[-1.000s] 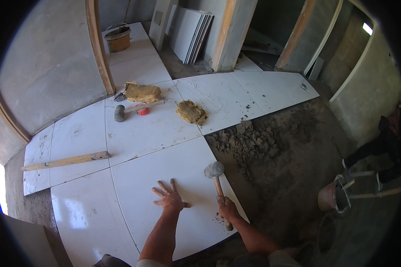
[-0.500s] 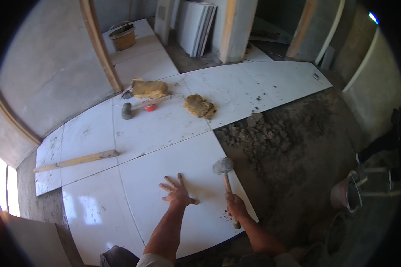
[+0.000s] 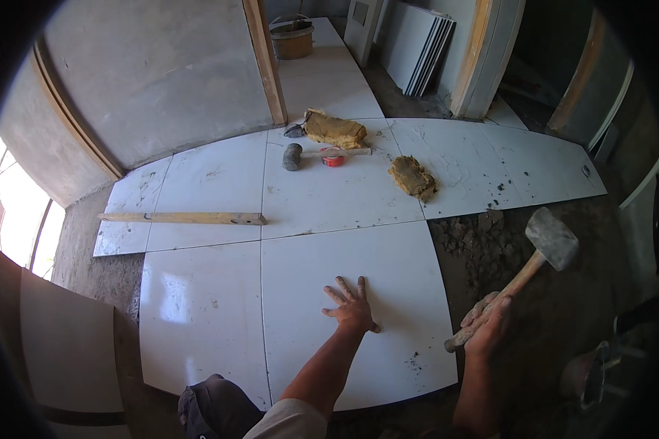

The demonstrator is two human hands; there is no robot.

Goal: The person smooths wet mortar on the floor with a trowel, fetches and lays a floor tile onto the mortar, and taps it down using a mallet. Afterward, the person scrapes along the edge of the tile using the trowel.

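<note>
My left hand (image 3: 352, 309) lies spread and flat on a large white floor tile (image 3: 315, 271). In my right hand (image 3: 486, 326) is a rubber mallet (image 3: 553, 238) with a grey head and wooden handle. The mallet is raised beyond the tile's right edge, its head up and to the right. My fingers wrap its handle near the butt end. Dark crumbs lie on the tile between my hands. Right of the tile, grey mortar (image 3: 472, 245) is heaped against the laid tiles.
A second mallet (image 3: 291, 156) lies on the far tiles beside a red round item (image 3: 333, 158), near two yellow sponge-like pieces (image 3: 413, 178). A wooden batten (image 3: 183, 218) rests at left. Buckets (image 3: 293, 40) stand far back and at lower right. More tiles (image 3: 421, 47) lean upright behind.
My right hand has lifted the mallet up and to the right, off the tile's edge. My left hand stays spread on the tile. The view has turned left.
</note>
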